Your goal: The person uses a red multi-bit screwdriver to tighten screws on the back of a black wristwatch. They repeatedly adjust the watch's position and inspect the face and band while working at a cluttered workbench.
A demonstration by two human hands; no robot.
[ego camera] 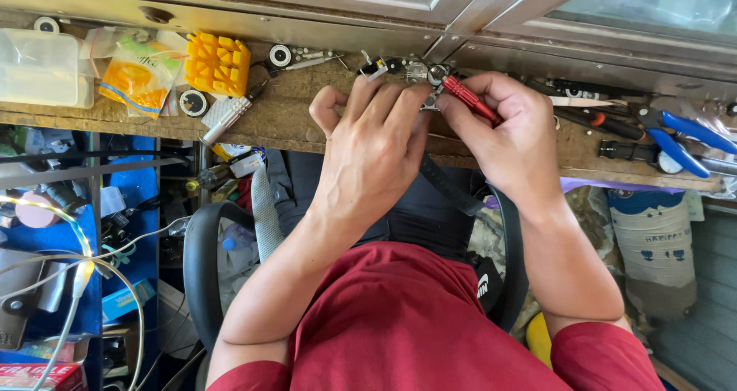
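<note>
Fingers (384, 103) of left hand (376, 149) curl, pinching one small metal part (418, 72); right hand (510, 134) fingers grip one red screwdriver (468, 99), tip touching part. Both wrists rest on bench edge (284, 122).

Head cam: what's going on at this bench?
A person in a red shirt works at a narrow wooden bench. The right hand holds a red-handled screwdriver, tip on a small metal part that the left hand steadies. Blue-handled pliers lie to the right, a yellow plastic holder to the left.
</note>
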